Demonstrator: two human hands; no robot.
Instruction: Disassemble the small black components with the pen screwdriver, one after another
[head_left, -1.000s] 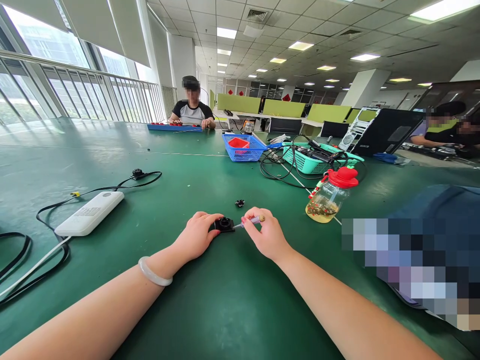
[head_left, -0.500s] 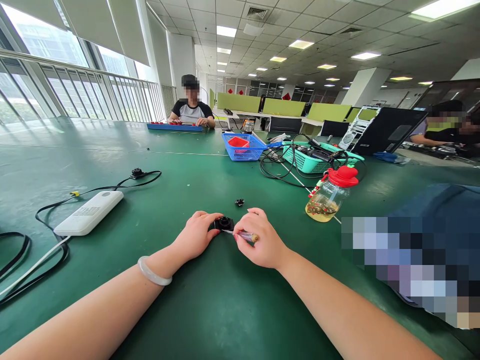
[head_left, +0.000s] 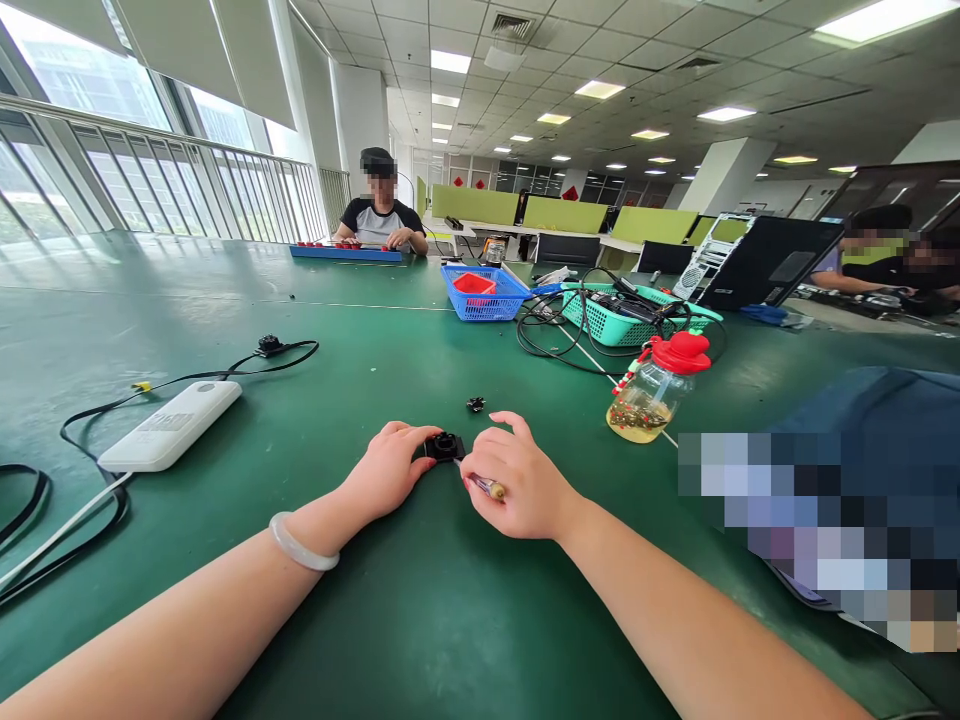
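White power bank [head_left: 171, 426], red-lidded jar [head_left: 654, 397], blue basket [head_left: 484, 293]

The table [head_left: 450, 620] is green, the part [head_left: 444, 446] black, the power bank [head_left: 171, 425] at nine o'clock white, the basket [head_left: 491, 306] at twelve blue.

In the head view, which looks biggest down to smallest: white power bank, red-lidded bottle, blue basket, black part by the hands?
White power bank and red-lidded bottle look about alike, unranked.
Blue basket, though it sits farther off.
Black part, smallest.
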